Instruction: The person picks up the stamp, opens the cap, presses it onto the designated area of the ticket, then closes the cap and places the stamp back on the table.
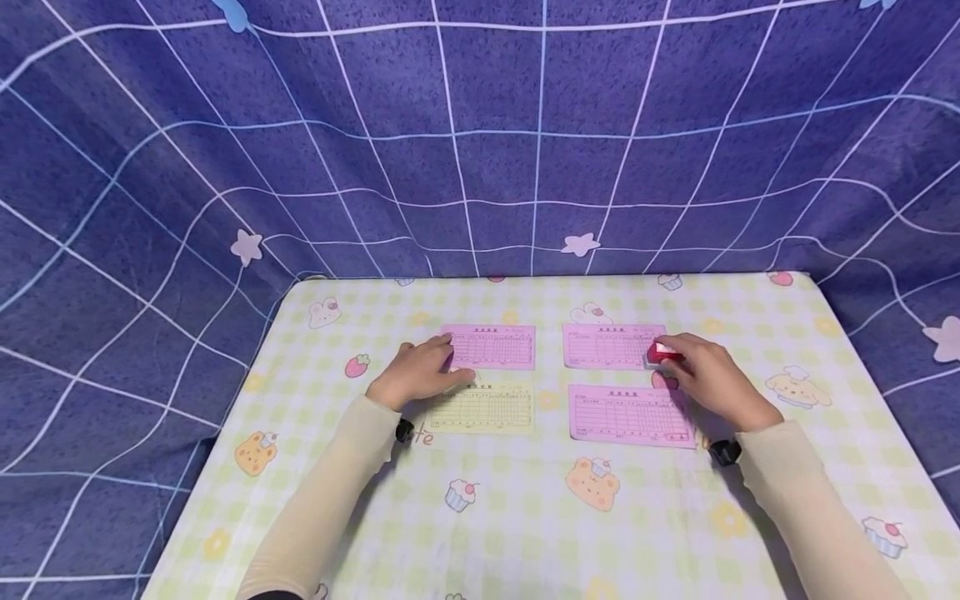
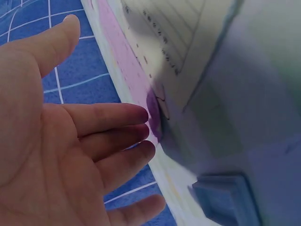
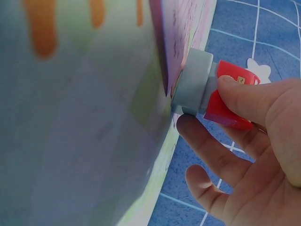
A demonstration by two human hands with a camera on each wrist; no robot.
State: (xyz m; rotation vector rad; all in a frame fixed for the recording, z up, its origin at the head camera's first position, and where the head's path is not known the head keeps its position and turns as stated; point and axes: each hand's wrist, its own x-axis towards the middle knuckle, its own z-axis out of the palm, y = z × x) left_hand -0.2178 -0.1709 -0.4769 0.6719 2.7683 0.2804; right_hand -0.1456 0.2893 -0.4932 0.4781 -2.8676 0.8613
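Observation:
Four printed form slips lie on the table in two columns. My left hand (image 1: pixel 422 372) has its fingers fairly straight, their tips on the left end of the upper pink slip (image 1: pixel 501 347); its thumb reaches over the top edge of the yellow slip (image 1: pixel 483 410). With my right hand (image 1: pixel 714 377) I pinch a red and grey stamp (image 3: pixel 194 82) between thumb and fingers. The stamp's grey base is down at the lower right corner of the upper right pink slip (image 1: pixel 600 347). Below it, the lower right pink slip (image 1: pixel 626 414) bears a small reddish mark in its bottom right corner.
A pale checked tablecloth (image 1: pixel 525 525) printed with cartoon animals and cupcakes covers the table. A blue gridded cloth (image 1: pixel 495 167) with stars hangs behind and at the sides. Dark wrist cameras (image 1: pixel 724 452) sit under both wrists.

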